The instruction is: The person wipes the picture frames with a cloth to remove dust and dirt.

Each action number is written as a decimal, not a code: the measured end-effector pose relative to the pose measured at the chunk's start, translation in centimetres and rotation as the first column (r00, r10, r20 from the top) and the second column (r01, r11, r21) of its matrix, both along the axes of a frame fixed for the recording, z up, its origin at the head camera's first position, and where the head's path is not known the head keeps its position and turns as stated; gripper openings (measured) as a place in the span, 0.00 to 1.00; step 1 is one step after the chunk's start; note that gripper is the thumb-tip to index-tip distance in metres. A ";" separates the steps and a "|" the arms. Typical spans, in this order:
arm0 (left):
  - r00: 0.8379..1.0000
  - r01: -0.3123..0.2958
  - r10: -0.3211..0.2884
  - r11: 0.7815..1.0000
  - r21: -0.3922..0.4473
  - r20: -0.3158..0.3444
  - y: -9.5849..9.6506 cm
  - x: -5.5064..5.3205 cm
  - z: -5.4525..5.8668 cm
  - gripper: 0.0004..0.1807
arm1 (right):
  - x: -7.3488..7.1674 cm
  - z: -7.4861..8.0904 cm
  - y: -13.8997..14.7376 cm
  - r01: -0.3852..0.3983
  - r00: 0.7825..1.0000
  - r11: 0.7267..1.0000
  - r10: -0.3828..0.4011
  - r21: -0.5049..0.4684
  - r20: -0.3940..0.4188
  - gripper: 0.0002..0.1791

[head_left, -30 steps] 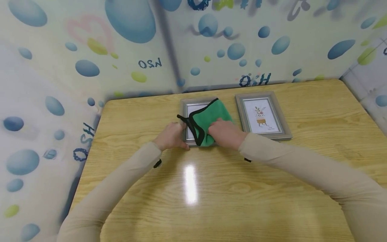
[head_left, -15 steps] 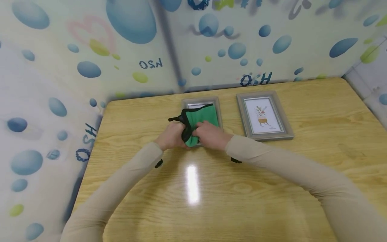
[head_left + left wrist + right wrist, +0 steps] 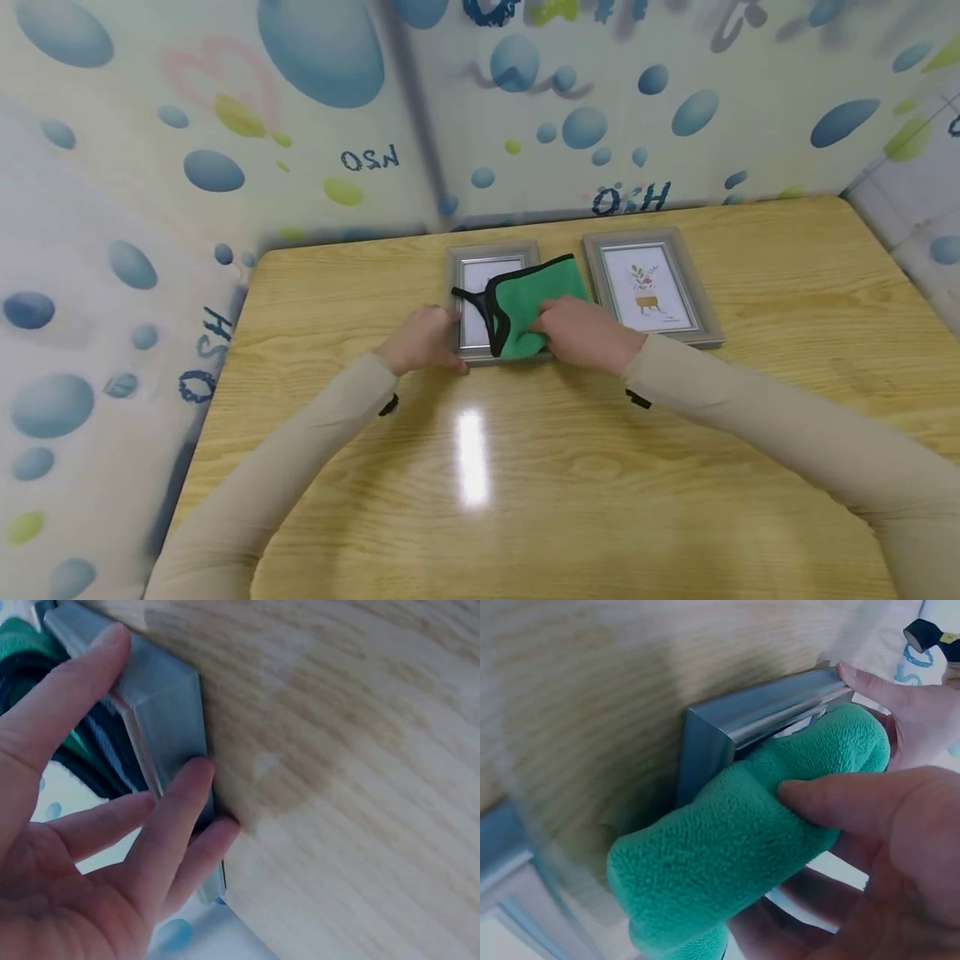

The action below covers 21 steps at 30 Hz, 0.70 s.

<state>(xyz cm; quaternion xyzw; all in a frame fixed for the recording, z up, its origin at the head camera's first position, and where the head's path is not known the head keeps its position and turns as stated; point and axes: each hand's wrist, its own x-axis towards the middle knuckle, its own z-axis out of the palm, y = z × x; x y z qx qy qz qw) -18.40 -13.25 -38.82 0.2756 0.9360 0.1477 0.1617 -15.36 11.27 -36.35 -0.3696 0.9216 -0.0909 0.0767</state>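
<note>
A grey picture frame point(image 3: 491, 250) lies flat on the table, partly covered by a green cloth point(image 3: 536, 304) with black edging and a black strap. My right hand point(image 3: 588, 335) pinches the cloth, which bunches under its thumb in the right wrist view and hangs over the frame's right edge. My left hand point(image 3: 422, 340) holds the frame at its near left corner. In the left wrist view, the thumb and fingers point(image 3: 176, 817) touch the frame's outer sides. The picture inside is mostly hidden by the cloth.
A second grey frame point(image 3: 701, 296) with a potted-plant picture lies just right of the first. The wooden table point(image 3: 600, 500) meets a wall covering point(image 3: 450, 108) with blue and green spots at the back and left. A light reflection marks the tabletop.
My right hand slid the cloth left across the frame, then back right past its right edge, uncovering the frame's left part. The left hand stays at the same corner.
</note>
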 end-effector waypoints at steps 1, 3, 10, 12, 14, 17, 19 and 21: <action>1.000 0.003 -0.003 1.000 0.022 0.006 -0.1 -0.2 0.0 0.38 | 0.1 -0.1 0.2 -0.002 1.000 1.000 0.002 0.005 -0.009 0.11; 1.000 -0.001 -0.001 0.996 0.084 0.015 -0.4 -0.6 0.0 0.31 | 0.2 -0.3 0.5 -0.014 0.999 1.000 0.014 0.010 -0.029 0.12; 0.998 -0.066 0.068 0.988 0.138 -0.006 -0.6 -2.8 0.1 0.16 | 0.4 -0.7 0.7 0.004 1.000 1.000 -0.003 0.001 -0.015 0.13; 0.995 -0.102 0.102 0.989 0.110 0.004 -0.5 -3.6 0.0 0.19 | 0.3 -0.7 0.6 0.007 1.000 1.000 -0.007 0.002 -0.011 0.13; 0.986 -0.166 0.163 0.982 0.092 0.040 -0.4 -4.4 -0.3 0.23 | 0.3 -0.7 0.6 0.011 1.000 1.000 -0.011 0.000 -0.006 0.13; 0.956 -0.277 0.265 0.956 0.095 0.123 -0.2 -5.8 -0.5 0.29 | 0.2 -0.7 0.5 0.015 1.000 1.000 -0.015 0.002 -0.002 0.12; 0.929 -0.342 0.319 0.933 0.107 0.190 -0.1 -6.5 -0.6 0.36 | 0.2 -0.7 0.4 0.018 1.000 1.000 -0.019 0.003 0.004 0.12; 0.909 -0.374 0.344 0.922 0.098 0.235 0.1 -7.1 -0.7 0.41 | 0.2 -0.7 0.4 0.023 1.000 1.000 -0.024 0.007 0.010 0.12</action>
